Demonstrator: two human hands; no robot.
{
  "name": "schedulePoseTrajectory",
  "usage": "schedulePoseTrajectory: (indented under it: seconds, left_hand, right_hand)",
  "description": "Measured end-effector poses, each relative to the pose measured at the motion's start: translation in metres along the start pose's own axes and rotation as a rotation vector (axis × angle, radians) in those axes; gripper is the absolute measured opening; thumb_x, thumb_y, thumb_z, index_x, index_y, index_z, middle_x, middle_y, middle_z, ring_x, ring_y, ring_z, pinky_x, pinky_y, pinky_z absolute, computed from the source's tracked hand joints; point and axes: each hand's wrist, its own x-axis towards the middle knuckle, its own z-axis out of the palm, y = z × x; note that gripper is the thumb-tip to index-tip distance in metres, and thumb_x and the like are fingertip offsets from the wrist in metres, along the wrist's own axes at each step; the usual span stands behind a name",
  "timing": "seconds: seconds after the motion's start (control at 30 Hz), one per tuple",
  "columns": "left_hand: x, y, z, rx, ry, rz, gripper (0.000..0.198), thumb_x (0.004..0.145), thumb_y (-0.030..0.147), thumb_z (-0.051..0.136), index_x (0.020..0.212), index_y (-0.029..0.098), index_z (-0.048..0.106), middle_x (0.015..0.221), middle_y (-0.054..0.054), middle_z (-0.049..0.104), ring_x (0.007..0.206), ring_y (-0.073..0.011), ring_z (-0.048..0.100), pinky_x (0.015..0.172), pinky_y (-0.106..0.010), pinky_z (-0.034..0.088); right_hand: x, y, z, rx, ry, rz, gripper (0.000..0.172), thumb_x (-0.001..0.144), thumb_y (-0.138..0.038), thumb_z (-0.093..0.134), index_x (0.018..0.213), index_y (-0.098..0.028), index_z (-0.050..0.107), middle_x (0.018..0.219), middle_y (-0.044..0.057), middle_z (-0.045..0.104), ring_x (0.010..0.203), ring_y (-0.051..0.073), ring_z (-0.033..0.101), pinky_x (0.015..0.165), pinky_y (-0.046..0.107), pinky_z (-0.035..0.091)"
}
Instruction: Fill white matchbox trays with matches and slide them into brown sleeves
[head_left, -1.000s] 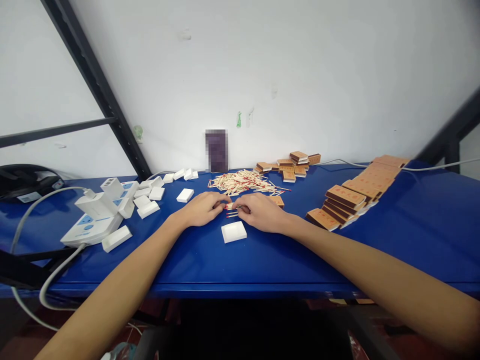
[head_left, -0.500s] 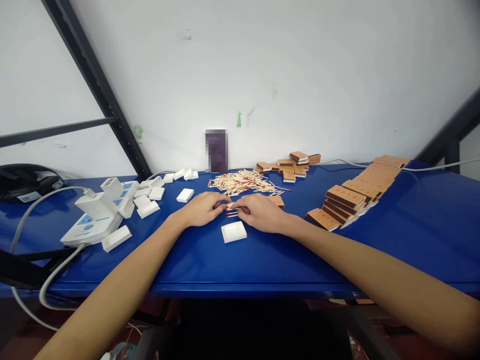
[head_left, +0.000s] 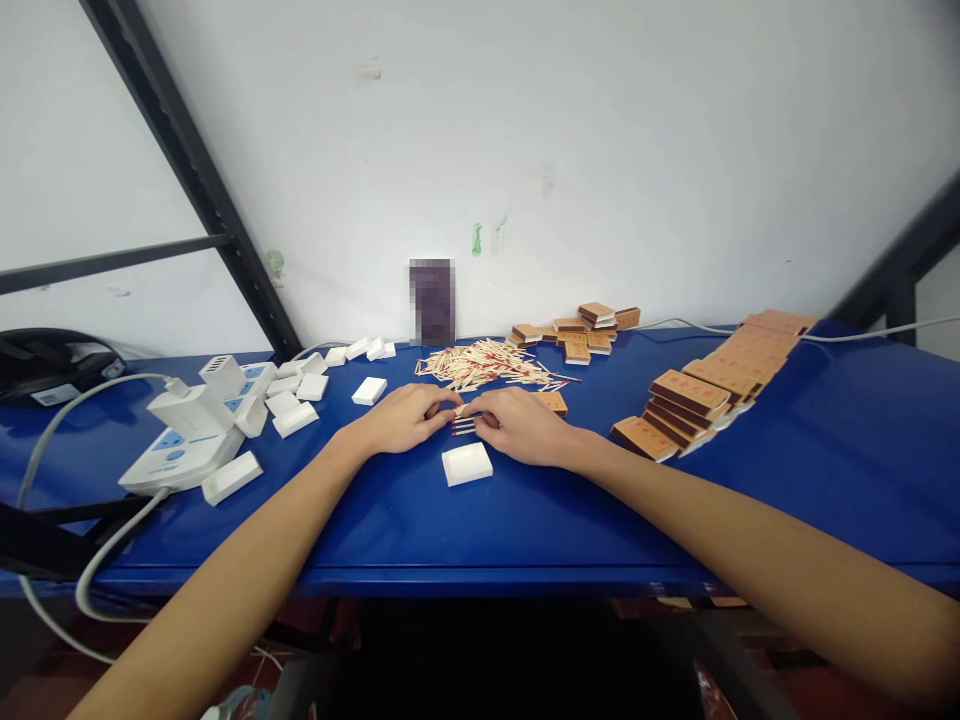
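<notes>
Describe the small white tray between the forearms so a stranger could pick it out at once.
On the blue table, look between the person's left forearm and right forearm. Find the short row of matches; the white tray lies just closer to the person. The other loose white trays sit farther left; only this one lies between the arms.

The hands (head_left: pixel 405 417) (head_left: pixel 519 426) nearly meet, fingers (head_left: pixel 443 395) bent inward.

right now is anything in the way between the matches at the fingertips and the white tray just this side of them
Nothing visible: only blue tabletop shows between the laid-out matches and the white tray. The left hand and right hand are at either end of the matches.
</notes>
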Motion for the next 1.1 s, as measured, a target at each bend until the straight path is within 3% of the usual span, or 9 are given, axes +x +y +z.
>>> schedulePoseTrajectory:
  seconds: [0.17, 0.67, 1.1]
  left_hand:
    - [0.0001, 0.0005, -0.0004, 0.006, -0.007, -0.005, 0.031, 0.096, 0.035, 0.043, 0.114, 0.021, 0.064, 0.07, 0.001, 0.06, 0.066, -0.0157, 0.056, 0.063, -0.027, 0.037]
    - [0.0013, -0.0048, 0.0043, 0.042, 0.01, 0.034, 0.03, 0.098, 0.03, 0.04, 0.115, 0.02, 0.063, 0.101, -0.004, 0.069, 0.091, -0.0192, 0.063, 0.081, -0.03, 0.045]
    - [0.0011, -0.0043, 0.0034, 0.046, 0.005, 0.014, 0.031, 0.098, 0.032, 0.041, 0.115, 0.019, 0.063, 0.086, -0.004, 0.068, 0.08, -0.0183, 0.062, 0.073, -0.029, 0.043]
  right_hand:
    - [0.0003, 0.0009, 0.0009, 0.005, 0.002, -0.005, 0.034, 0.083, -0.013, 0.05, 0.107, -0.019, 0.073, 0.073, 0.002, 0.068, 0.062, 0.013, 0.054, 0.061, 0.024, 0.034]
    - [-0.0007, -0.0008, -0.0006, 0.013, -0.015, 0.006, 0.033, 0.083, -0.012, 0.05, 0.105, -0.019, 0.073, 0.074, 0.002, 0.067, 0.062, 0.012, 0.052, 0.061, 0.024, 0.032]
    - [0.0022, 0.0026, 0.0022, 0.055, 0.034, 0.039, 0.032, 0.083, -0.012, 0.05, 0.105, -0.015, 0.073, 0.069, 0.002, 0.065, 0.057, 0.011, 0.049, 0.059, 0.024, 0.033]
